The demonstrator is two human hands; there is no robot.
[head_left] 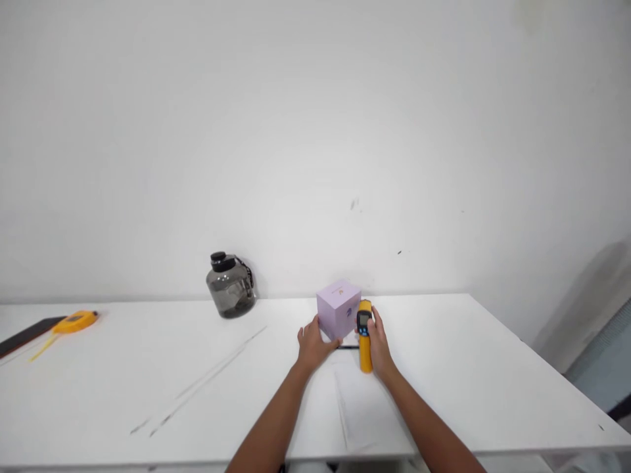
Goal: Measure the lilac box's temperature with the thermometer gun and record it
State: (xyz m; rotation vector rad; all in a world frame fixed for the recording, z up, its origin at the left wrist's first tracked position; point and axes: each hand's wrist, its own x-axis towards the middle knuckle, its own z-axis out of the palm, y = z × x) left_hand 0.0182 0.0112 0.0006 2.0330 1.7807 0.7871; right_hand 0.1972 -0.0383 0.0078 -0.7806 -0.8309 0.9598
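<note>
A lilac cube-shaped box (pixel 338 312) sits on the white table near the wall, one corner turned toward me. My left hand (pixel 313 347) grips its lower left side, fingers along the left face and thumb at the front bottom edge. Just right of the box, my right hand (pixel 380 341) is closed around a yellow and black infrared thermometer (pixel 365 351), its small screen and blue buttons facing me. The thermometer partly covers the box's right face. A thin dark object (pixel 348 347), perhaps a pen, lies between my hands.
White paper (pixel 367 410) lies on the table (pixel 197 420) between my forearms. A grey translucent jug (pixel 229 289) with a black lid stands by the wall. An orange tape measure (pixel 76 321), partly pulled out, is at far left beside a dark flat object (pixel 29 334).
</note>
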